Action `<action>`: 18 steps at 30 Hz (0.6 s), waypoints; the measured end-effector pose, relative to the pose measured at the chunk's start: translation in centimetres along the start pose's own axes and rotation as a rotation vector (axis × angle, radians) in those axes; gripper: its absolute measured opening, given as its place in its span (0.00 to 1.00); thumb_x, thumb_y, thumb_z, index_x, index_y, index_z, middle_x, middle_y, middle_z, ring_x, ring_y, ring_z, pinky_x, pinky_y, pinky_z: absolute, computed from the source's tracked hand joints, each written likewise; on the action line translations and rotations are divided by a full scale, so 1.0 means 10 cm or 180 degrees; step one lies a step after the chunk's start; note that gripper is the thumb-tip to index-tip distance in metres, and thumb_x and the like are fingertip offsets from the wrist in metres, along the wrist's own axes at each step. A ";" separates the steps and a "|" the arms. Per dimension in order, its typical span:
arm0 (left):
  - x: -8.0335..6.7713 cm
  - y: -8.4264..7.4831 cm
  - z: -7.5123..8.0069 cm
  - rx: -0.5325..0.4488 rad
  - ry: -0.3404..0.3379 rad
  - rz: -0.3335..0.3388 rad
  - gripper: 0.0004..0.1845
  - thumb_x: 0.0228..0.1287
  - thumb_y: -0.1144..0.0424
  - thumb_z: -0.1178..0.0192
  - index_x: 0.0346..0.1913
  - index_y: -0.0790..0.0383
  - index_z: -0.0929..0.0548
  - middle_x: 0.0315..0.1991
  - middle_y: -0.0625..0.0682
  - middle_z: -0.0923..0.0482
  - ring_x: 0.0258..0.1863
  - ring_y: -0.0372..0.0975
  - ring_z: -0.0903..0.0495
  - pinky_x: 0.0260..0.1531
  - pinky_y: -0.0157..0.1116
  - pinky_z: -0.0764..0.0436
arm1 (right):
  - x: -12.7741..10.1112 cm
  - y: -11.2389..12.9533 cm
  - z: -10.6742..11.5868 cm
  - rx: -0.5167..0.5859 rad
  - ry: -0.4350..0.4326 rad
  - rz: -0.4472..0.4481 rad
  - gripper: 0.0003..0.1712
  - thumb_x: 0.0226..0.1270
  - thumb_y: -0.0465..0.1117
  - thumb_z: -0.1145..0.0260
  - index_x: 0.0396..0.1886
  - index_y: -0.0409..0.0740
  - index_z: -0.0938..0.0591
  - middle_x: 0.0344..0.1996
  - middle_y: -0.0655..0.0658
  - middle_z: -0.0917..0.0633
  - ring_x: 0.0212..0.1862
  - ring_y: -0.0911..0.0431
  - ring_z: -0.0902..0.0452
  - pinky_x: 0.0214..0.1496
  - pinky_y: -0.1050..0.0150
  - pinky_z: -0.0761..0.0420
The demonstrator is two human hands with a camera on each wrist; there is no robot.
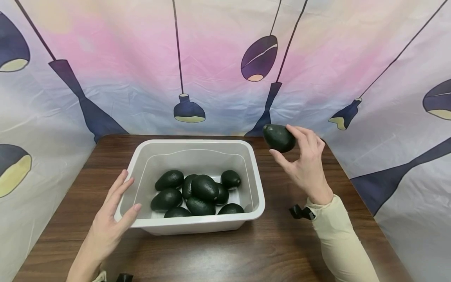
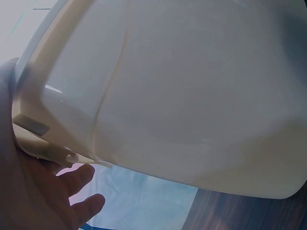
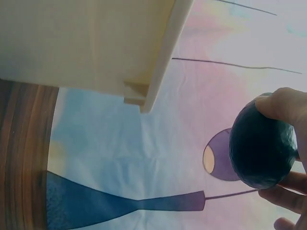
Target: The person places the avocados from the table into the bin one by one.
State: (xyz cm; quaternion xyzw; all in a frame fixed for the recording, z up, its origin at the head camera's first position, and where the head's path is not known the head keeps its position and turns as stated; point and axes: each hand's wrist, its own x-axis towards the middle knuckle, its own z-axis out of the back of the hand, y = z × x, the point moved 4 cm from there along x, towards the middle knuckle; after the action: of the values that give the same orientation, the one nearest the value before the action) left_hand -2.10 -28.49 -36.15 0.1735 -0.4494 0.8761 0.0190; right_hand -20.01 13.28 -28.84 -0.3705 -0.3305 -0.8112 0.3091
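A white plastic tub stands on the dark wooden table and holds several dark green avocados. My right hand is raised beside the tub's far right corner and grips one more avocado between thumb and fingertips; the same avocado fills the right side of the right wrist view. My left hand lies flat, fingers straight, against the tub's left front corner. In the left wrist view the tub wall fills the frame with my left hand at its rim.
A printed cloth backdrop with lamp shapes rises close behind and on both sides of the table. Bare tabletop lies in front of the tub and to its right.
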 end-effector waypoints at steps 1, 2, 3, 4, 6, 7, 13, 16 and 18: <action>0.00 0.00 0.00 0.0002 -0.0002 -0.0004 0.36 0.63 0.72 0.38 0.73 0.53 0.36 0.77 0.43 0.51 0.73 0.34 0.51 0.61 0.24 0.50 | 0.00 0.02 0.00 -0.0001 0.0000 0.0010 0.39 0.49 0.47 0.23 0.63 0.44 0.24 0.54 0.38 0.23 0.57 0.44 0.30 0.58 0.43 0.46; 0.00 0.00 0.00 0.0002 -0.0005 -0.0010 0.36 0.63 0.72 0.38 0.73 0.53 0.36 0.77 0.43 0.51 0.73 0.34 0.51 0.61 0.24 0.50 | 0.01 0.04 0.01 -0.0003 0.0002 0.0020 0.39 0.50 0.48 0.23 0.64 0.44 0.24 0.54 0.38 0.23 0.57 0.44 0.30 0.58 0.43 0.47; 0.00 0.00 0.00 0.0002 -0.0010 -0.0018 0.36 0.62 0.72 0.38 0.73 0.53 0.36 0.77 0.43 0.51 0.73 0.34 0.51 0.61 0.23 0.50 | 0.01 0.05 0.01 0.0001 0.0007 0.0025 0.39 0.50 0.48 0.24 0.64 0.44 0.24 0.54 0.38 0.23 0.57 0.45 0.30 0.58 0.44 0.47; 0.00 -0.01 0.00 0.0003 -0.0014 -0.0024 0.36 0.62 0.72 0.38 0.73 0.53 0.36 0.77 0.43 0.51 0.73 0.34 0.51 0.61 0.23 0.50 | 0.02 0.07 0.02 0.0001 0.0011 0.0036 0.39 0.50 0.49 0.24 0.64 0.44 0.24 0.54 0.38 0.23 0.57 0.45 0.30 0.58 0.44 0.47; 0.00 -0.01 0.00 0.0010 -0.0020 -0.0035 0.36 0.62 0.72 0.38 0.73 0.54 0.35 0.77 0.44 0.50 0.73 0.34 0.51 0.60 0.22 0.50 | 0.03 0.11 0.03 0.0002 0.0023 0.0063 0.39 0.51 0.49 0.25 0.64 0.43 0.24 0.54 0.38 0.23 0.57 0.45 0.30 0.58 0.44 0.47; 0.00 -0.02 0.00 0.0015 -0.0023 -0.0036 0.36 0.62 0.72 0.38 0.73 0.54 0.35 0.77 0.44 0.50 0.73 0.34 0.51 0.60 0.22 0.50 | 0.03 0.13 0.04 0.0004 0.0029 0.0082 0.39 0.51 0.50 0.25 0.64 0.43 0.24 0.54 0.38 0.23 0.57 0.45 0.30 0.58 0.44 0.47; 0.00 -0.02 0.00 0.0006 -0.0004 -0.0015 0.36 0.63 0.72 0.38 0.73 0.53 0.36 0.77 0.43 0.51 0.73 0.34 0.51 0.61 0.23 0.50 | 0.06 0.26 0.08 0.0018 0.0021 0.0211 0.39 0.53 0.53 0.27 0.63 0.41 0.25 0.54 0.38 0.23 0.56 0.45 0.29 0.59 0.46 0.47; 0.00 -0.02 0.00 -0.0014 0.0011 -0.0007 0.36 0.63 0.72 0.38 0.73 0.53 0.36 0.77 0.43 0.51 0.74 0.34 0.51 0.61 0.24 0.50 | 0.08 0.31 0.09 0.0031 -0.0002 0.0263 0.39 0.53 0.52 0.27 0.63 0.41 0.24 0.54 0.38 0.22 0.56 0.45 0.29 0.59 0.46 0.47; 0.00 -0.02 0.00 -0.0018 0.0019 -0.0001 0.36 0.63 0.71 0.38 0.73 0.53 0.36 0.77 0.43 0.51 0.74 0.34 0.52 0.61 0.25 0.51 | 0.09 0.34 0.10 0.0045 -0.0008 0.0293 0.38 0.53 0.52 0.26 0.63 0.41 0.24 0.53 0.38 0.22 0.55 0.45 0.29 0.59 0.46 0.47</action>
State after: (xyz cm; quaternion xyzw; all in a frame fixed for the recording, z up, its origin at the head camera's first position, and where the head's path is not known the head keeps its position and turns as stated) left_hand -2.04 -28.42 -36.02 0.1708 -0.4518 0.8754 0.0210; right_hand -17.53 11.82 -26.59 -0.3841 -0.3191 -0.7933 0.3483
